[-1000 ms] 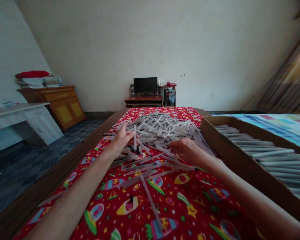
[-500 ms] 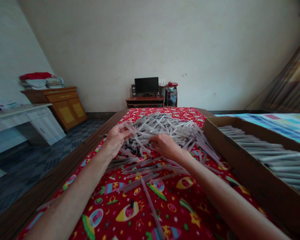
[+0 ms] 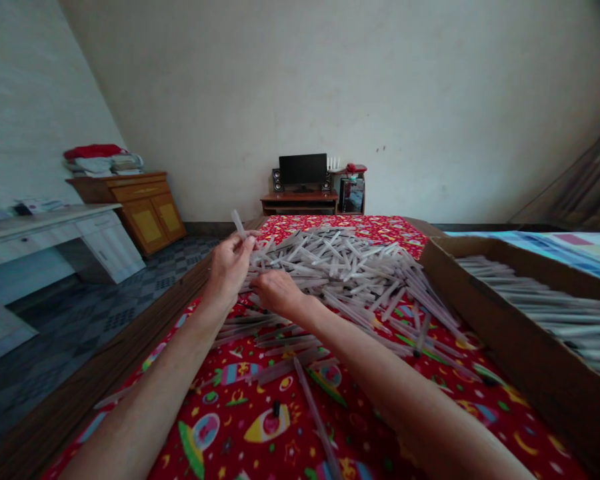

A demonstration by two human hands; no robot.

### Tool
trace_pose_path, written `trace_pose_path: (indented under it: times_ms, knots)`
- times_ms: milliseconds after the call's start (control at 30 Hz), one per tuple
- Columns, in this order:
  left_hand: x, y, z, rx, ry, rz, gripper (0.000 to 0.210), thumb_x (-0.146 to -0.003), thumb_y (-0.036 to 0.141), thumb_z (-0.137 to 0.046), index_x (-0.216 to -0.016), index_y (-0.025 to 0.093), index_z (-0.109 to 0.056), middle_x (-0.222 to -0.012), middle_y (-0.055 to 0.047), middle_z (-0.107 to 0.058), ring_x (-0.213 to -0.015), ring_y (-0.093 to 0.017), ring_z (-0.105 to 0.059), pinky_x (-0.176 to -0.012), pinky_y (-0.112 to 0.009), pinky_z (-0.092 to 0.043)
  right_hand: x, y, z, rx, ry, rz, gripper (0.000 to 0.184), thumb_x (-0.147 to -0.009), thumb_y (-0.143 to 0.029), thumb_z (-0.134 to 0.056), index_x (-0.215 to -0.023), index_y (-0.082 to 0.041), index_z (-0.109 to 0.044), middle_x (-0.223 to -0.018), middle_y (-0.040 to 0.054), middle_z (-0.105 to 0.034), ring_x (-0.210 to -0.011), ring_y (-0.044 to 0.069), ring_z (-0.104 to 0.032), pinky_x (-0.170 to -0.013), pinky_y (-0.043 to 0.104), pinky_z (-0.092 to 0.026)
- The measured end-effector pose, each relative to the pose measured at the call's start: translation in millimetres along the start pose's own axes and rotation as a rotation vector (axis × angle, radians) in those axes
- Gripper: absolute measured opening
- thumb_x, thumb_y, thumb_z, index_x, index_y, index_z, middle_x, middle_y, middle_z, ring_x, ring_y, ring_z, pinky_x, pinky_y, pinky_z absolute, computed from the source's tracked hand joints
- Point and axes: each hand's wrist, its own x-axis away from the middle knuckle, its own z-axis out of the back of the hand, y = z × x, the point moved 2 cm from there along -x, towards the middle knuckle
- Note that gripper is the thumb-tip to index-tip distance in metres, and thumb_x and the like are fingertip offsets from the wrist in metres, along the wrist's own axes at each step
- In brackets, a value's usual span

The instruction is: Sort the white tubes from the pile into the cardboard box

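My left hand is closed on a slim, translucent plastic tube, whose upper end sticks up above the fingers. Just to its right and lower, my right hand is curled with its fingertips together near the tube's lower side; what they pinch, if anything, is hidden. Beyond both hands spreads a heap of similar tubes. Closer to me, a single tube lies lengthwise on the red patterned cloth, beside a small black plug.
A long cardboard box with rows of whitish tubes stands at the right. The brown wooden edge runs along the left. Farther off are a monitor, a wooden cabinet and a white desk.
My right hand has moved left, from the heap to close beside the left hand. The tube in my left hand now points upward instead of slanting down to the right. The view has shifted slightly.
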Motion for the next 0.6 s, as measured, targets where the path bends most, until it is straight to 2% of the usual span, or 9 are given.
trace_pose_path:
  times_ms: [133, 233, 300, 433, 600]
  knots:
    - [-1, 6, 2.2, 0.205, -0.030, 0.048, 0.035, -0.073, 0.017, -0.049, -0.108, 0.017, -0.053, -0.073, 0.001, -0.056, -0.058, -0.008, -0.053, -0.057, -0.019, -0.045, -21, -17, -21, 0.021, -0.020, 0.036, 0.027, -0.083, -0.015, -0.041, -0.092, -0.013, -0.066, -0.099, 0.0145, -0.064, -0.094, 0.026, -0.057, -0.079, 0.036, -0.044]
    - [-1, 8, 2.3, 0.255, -0.045, 0.056, 0.037, -0.072, 0.014, -0.049, -0.109, 0.017, -0.050, -0.071, 0.002, -0.054, -0.053, -0.006, -0.048, -0.052, -0.017, -0.040, -25, -24, -30, 0.029, -0.013, 0.028, 0.026, -0.083, -0.015, -0.042, -0.095, -0.013, -0.065, -0.102, 0.0146, -0.064, -0.100, 0.028, -0.054, -0.082, 0.039, -0.043]
    - [0, 9, 1.3, 0.269, -0.072, 0.060, 0.035, -0.071, 0.014, -0.048, -0.106, 0.017, -0.051, -0.070, 0.002, -0.054, -0.052, -0.006, -0.046, -0.049, -0.017, -0.038, -23, -24, -28, 0.027, -0.013, 0.012, 0.024, -0.082, -0.014, -0.045, -0.092, -0.013, -0.066, -0.096, 0.0136, -0.065, -0.095, 0.027, -0.057, -0.079, 0.038, -0.044]
    - [0, 12, -0.7, 0.291, -0.108, 0.072, 0.032, -0.070, 0.013, -0.047, -0.102, 0.016, -0.052, -0.069, 0.003, -0.052, -0.050, -0.005, -0.044, -0.049, -0.017, -0.036, -4, -12, -9, 0.006, 0.015, -0.044, 0.021, -0.078, -0.012, -0.047, -0.084, -0.013, -0.067, -0.085, 0.0118, -0.067, -0.081, 0.024, -0.061, -0.071, 0.032, -0.044]
    - [5, 12, -6.1, 0.265, -0.141, 0.085, 0.032, -0.070, 0.013, -0.048, -0.102, 0.016, -0.053, -0.070, 0.002, -0.052, -0.050, -0.006, -0.044, -0.049, -0.018, -0.035, 30, 22, 27, -0.044, 0.146, -0.243, 0.028, -0.085, -0.022, -0.039, -0.079, -0.013, -0.065, -0.076, 0.0102, -0.066, -0.072, 0.019, -0.060, -0.064, 0.027, -0.043]
